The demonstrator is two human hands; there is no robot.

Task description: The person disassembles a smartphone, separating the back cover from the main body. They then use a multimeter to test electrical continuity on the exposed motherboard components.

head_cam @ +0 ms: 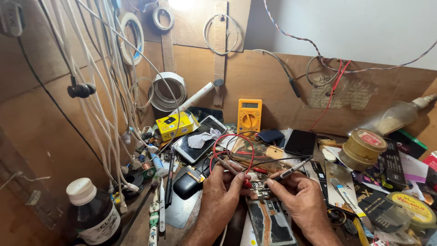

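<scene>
My left hand (223, 196) pinches a red multimeter probe (230, 167) and presses its tip down near the top of an opened phone (268, 221) lying face down on the bench. My right hand (298, 200) grips a black probe (291, 171), its tip touching the same exposed circuit board (257, 187). Red and black leads loop back to a yellow multimeter (249, 115) leaning against the back wall. My hands are close together over the phone's upper end.
A dark bottle with a white cap (91, 212) stands front left. White cables (109, 91) hang on the left wall. Another phone with a cloth (198, 139), a yellow box (173, 124), a black phone (300, 142), tins (362, 148) and tools crowd the bench.
</scene>
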